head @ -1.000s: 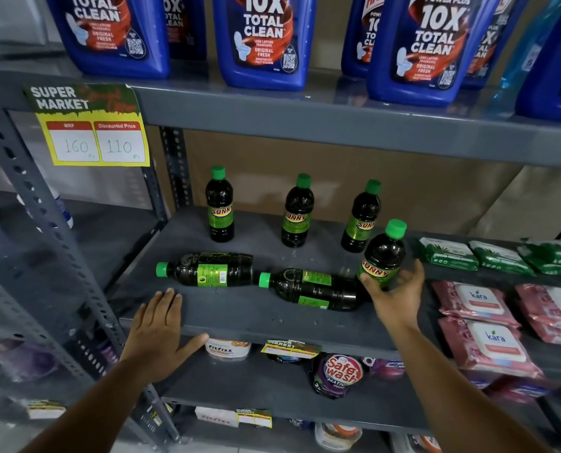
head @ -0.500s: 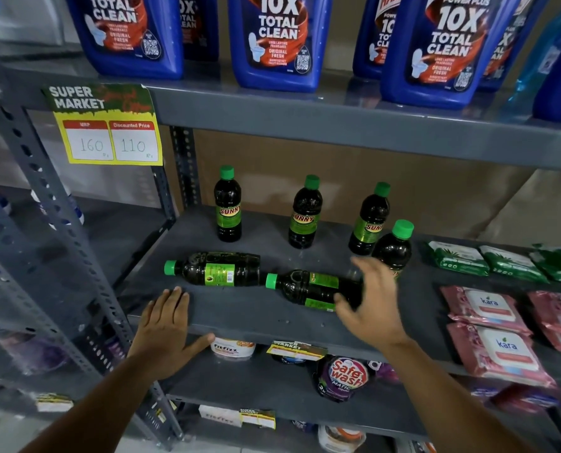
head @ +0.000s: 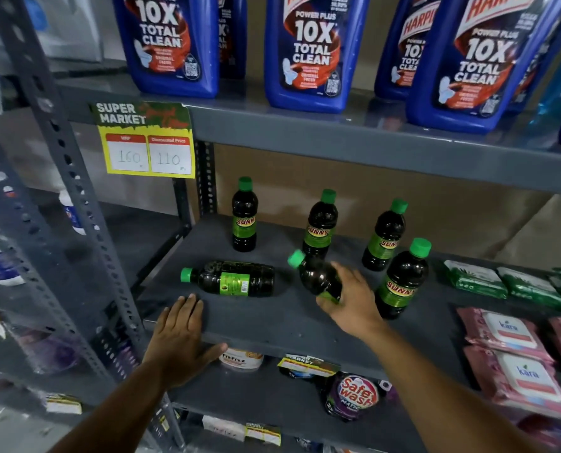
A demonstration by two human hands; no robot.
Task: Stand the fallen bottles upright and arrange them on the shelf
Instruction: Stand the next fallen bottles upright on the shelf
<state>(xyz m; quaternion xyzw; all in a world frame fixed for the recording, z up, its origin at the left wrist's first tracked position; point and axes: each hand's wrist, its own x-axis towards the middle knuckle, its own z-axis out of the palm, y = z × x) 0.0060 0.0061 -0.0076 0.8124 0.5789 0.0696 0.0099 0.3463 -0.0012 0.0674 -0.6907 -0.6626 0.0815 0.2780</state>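
Dark Sunny bottles with green caps are on the grey shelf (head: 272, 325). Three stand at the back: a left one (head: 244, 217), a middle one (head: 320, 228) and a right one (head: 383, 238). A fourth upright bottle (head: 403, 282) stands nearer the front. One fallen bottle (head: 231, 278) lies on its side, cap to the left. My right hand (head: 351, 300) is closed on the lower end of a tilted bottle (head: 316, 276), whose cap points up and left. My left hand (head: 181, 335) rests flat on the shelf's front edge, fingers apart.
Large blue cleaner bottles (head: 305, 53) line the shelf above, which carries a yellow price tag (head: 148, 142). Green packs (head: 475, 277) and pink wipe packs (head: 508, 335) fill the right side. Pouches and tubs (head: 354, 395) sit on the shelf below. A perforated steel upright (head: 76, 197) stands left.
My right hand left the front upright bottle, moved left, and took hold of the right-hand fallen bottle, lifting it so its cap rises. The left hand stays on the shelf edge.
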